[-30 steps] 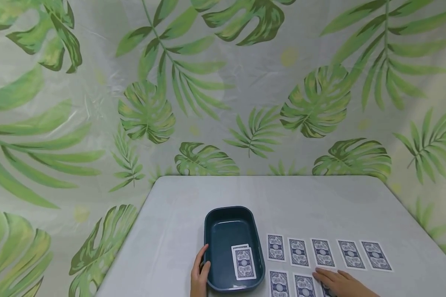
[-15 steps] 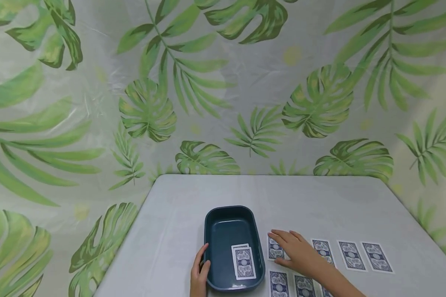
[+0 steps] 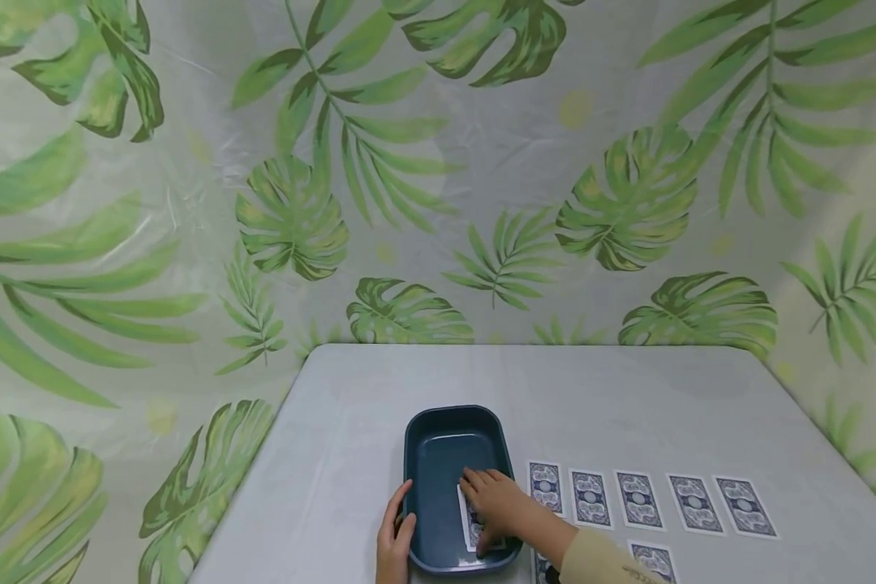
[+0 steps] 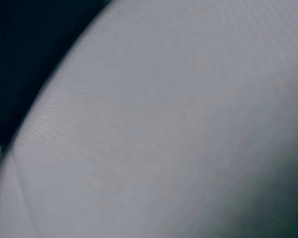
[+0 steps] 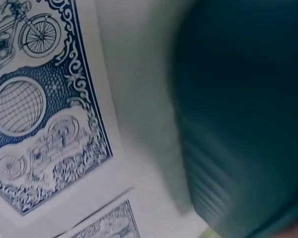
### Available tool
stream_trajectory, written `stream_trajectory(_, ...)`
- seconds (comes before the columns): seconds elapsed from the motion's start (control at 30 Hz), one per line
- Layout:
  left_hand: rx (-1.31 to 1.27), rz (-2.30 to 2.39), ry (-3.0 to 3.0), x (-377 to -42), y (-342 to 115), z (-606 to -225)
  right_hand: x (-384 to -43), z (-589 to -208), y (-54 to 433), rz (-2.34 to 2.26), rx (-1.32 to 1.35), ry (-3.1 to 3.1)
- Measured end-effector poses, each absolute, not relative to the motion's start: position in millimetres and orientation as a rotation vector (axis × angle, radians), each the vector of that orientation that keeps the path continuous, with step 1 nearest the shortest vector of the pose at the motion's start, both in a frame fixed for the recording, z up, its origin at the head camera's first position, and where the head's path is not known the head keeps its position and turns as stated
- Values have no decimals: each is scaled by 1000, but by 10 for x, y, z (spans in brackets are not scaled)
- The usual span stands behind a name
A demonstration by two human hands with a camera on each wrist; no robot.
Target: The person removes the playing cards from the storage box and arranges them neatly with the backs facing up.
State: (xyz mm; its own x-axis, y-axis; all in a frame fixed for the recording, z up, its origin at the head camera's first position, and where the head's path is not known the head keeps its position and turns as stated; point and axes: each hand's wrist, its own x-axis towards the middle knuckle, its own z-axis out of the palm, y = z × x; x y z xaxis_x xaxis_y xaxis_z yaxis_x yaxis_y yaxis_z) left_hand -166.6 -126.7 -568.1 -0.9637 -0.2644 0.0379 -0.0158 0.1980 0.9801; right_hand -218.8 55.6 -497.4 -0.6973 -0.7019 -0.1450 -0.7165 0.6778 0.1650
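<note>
A dark teal tray (image 3: 423, 547) stands on the table, and my left hand (image 3: 392, 539) holds its left side with thumb and index finger at the rim. Inside it a small pile of face-down playing cards (image 3: 467, 527) lies near the front right. My right hand (image 3: 498, 504) is over that pile, fingertips toward the far end and thumb at the near end, hiding most of it. Only the tray's dark wall (image 4: 25, 54) shows beside the cloth in the left wrist view. In the right wrist view the teal tray wall (image 5: 238, 109) fills the right side.
A back row of several face-down cards (image 3: 637, 499) runs right of the tray. In front of it, a card (image 3: 653, 560) shows beside the right sleeve (image 3: 599, 560), which covers part of that front row. A patterned card (image 5: 49, 104) is close in the right wrist view.
My right hand has moved left from the front-row cards, across the back row, into the tray onto the pile. My left hand stays at the tray's left side.
</note>
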Motion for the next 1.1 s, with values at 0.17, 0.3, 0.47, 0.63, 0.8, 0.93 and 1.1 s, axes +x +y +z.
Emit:
stream_trajectory(0.17,276,-1862,-2272,-1657,-1260,-5701,-2156,-5039,491,364,-1160,2811)
stream_trajectory(0.3,274,-1843,-2269,-1666,-1268,-5698,-2129,-5061,475,358,-1229,2900)
stream_trajectory(0.47,281,-1844,-2278,-1674,-1275,-5686,-2115,-5072,482,387,-1253,2979)
stream_trajectory(0.63,292,-1859,-2276,-1666,-1270,-5684,-2131,-5096,488,403,-1224,2979)
stream_trajectory(0.8,283,-1874,-2273,-1667,-1269,-5690,-2163,-5106,484,380,-1191,2963)
stream_trajectory(0.93,269,-1877,-2266,-1667,-1272,-5695,-2173,-5117,483,387,-1206,2966)
stream_trajectory(1.1,273,-1881,-2273,-1659,-1273,-5691,-2179,-5115,473,353,-1184,2939)
